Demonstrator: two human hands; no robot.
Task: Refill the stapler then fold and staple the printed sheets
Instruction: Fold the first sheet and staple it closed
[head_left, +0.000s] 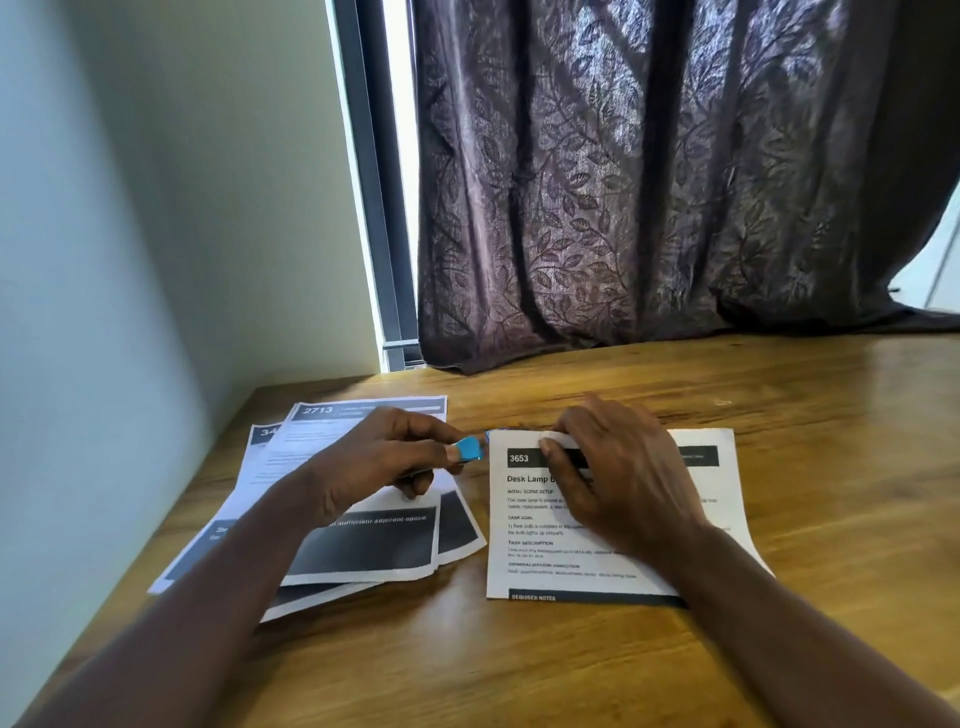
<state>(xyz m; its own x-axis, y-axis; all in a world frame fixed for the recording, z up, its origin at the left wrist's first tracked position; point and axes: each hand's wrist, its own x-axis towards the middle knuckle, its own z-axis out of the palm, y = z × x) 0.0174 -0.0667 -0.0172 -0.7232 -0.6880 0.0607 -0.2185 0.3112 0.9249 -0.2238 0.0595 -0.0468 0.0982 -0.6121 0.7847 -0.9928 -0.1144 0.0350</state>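
My left hand (382, 457) grips a small blue stapler (470, 450), whose tip sits at the top left corner of a printed sheet headed 3653 (613, 551). That sheet lies on the wooden table (519, 665), folded so its lower edge shows a dark band. My right hand (618, 475) rests on the sheet's upper part, thumb and fingers pinching a small fold along the top edge. A loose stack of other printed sheets (363, 551), the top one headed 2713, lies under and to the left of my left hand.
A dark patterned curtain (649, 182) hangs down to the table's back edge. A pale wall (130, 260) closes the left side, right beside the paper stack. Bare wood shows at the right and front of the table.
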